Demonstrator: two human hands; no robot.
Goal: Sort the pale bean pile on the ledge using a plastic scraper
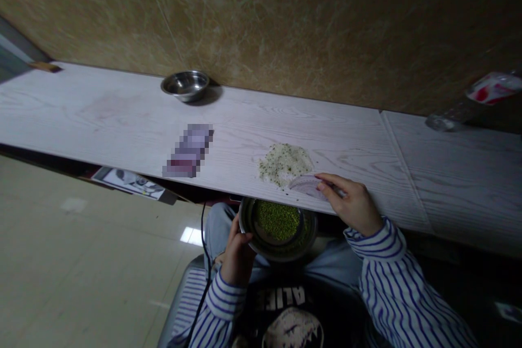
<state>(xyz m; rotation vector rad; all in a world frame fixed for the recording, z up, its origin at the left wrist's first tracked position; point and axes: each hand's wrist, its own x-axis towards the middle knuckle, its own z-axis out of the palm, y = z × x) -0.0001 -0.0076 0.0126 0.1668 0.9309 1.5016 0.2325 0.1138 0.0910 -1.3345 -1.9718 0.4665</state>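
Over on the left, the left hand (238, 253) is clamped on the rim of a steel bowl (281, 253) of green mung beans (277, 220), just below the white wood-grain table (101, 114) edge! Moving right, a pale speckled grain pile (284, 164) sits on the tabletop, and the right hand (350, 201) has its fingers closed on a pale curved scrap (305, 186) touching that pile!

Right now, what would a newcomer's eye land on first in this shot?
The steel bowl of green beans, gripped by the left hand just below the counter edge, stands out first. On the pale counter above it lies a heap of pale grains, with the right hand resting on a curved pale sheet beside it.
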